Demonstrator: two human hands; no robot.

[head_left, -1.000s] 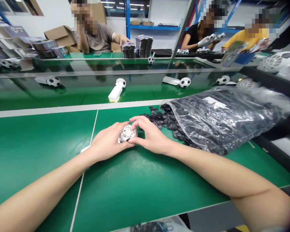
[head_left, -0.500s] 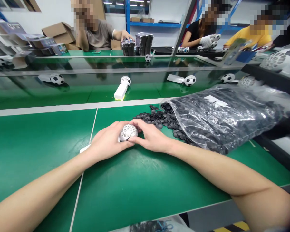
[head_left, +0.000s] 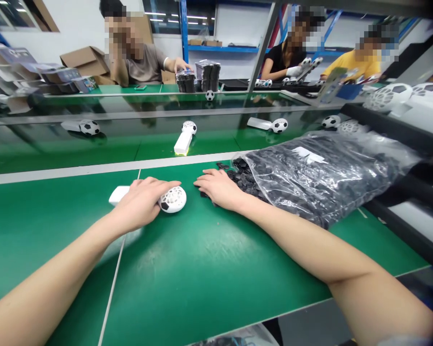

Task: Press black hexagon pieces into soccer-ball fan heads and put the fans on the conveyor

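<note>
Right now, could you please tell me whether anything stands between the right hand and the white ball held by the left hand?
Nothing visible stands between the right hand and the white ball; green tabletop shows there. The black pieces lie under and beside the right hand.

Left hand (head_left: 139,205): bare, ungloved; no ring seen on the visible fingers.
Right hand (head_left: 222,190): bare, ungloved, fingers slender.
Wrists: no watch, band or bracelet seen.
Left forearm (head_left: 57,274): uncovered as far as it shows.
Right forearm (head_left: 292,235): uncovered, smooth, creased at the elbow.
Cloth (head_left: 414,340): pale, blurred, at the right upper arm.
</note>
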